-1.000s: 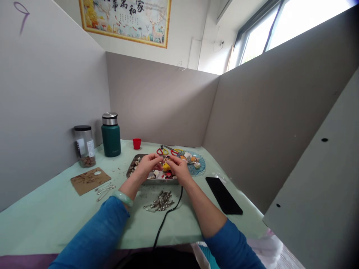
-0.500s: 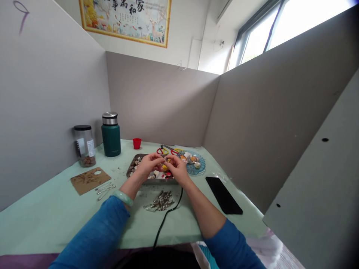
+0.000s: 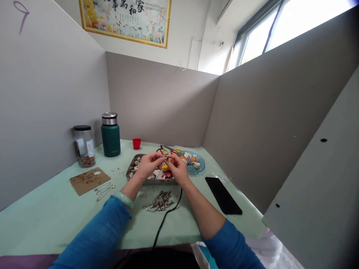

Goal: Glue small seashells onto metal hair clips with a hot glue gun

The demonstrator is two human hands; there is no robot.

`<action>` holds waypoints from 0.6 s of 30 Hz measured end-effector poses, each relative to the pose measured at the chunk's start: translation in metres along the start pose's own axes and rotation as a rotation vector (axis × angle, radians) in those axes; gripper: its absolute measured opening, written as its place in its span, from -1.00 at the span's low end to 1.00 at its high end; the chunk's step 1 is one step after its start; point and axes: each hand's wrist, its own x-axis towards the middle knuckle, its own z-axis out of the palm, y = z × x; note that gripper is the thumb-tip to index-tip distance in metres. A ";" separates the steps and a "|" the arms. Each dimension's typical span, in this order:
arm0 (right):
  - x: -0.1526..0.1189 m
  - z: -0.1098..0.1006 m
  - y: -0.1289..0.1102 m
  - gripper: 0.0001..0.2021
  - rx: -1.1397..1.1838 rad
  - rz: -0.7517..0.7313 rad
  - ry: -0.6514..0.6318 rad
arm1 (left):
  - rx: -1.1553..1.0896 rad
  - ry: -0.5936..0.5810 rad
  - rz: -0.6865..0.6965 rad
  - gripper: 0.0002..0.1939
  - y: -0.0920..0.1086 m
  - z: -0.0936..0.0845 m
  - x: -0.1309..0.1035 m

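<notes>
My left hand and my right hand meet fingertip to fingertip over a metal tray. Both are closed in a pinch around something small, mostly hidden by the fingers and too tiny to name. Inside the tray lie small white, yellow and red pieces. In front of it, on the green tabletop, is a heap of small silvery metal clasps or similar hardware. A scalloped blue plate with orange, white and silver pieces stands just beyond my right hand.
Pliers with red and yellow handles and a red cup are at the back. Left stand a green flask, a jar, brown card and large safety pins. A black phone lies right; a black cable crosses the front.
My hands stay together over the tray, with only slight shifts of the fingers. Otherwise the view is nearly the same.
</notes>
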 end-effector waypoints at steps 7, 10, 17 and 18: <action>-0.002 0.001 -0.001 -0.67 -0.051 -0.004 0.008 | 0.006 -0.025 -0.031 -0.70 0.004 -0.001 -0.002; -0.003 0.000 -0.001 -0.69 -0.103 -0.040 0.006 | 0.032 -0.010 -0.024 -0.70 0.004 -0.001 -0.002; -0.005 -0.001 -0.003 -0.73 -0.205 -0.130 0.035 | 0.029 -0.025 -0.028 -0.70 0.002 -0.002 -0.002; -0.006 0.000 -0.004 -0.74 -0.219 -0.141 0.040 | 0.026 -0.030 -0.026 -0.70 0.002 -0.002 -0.002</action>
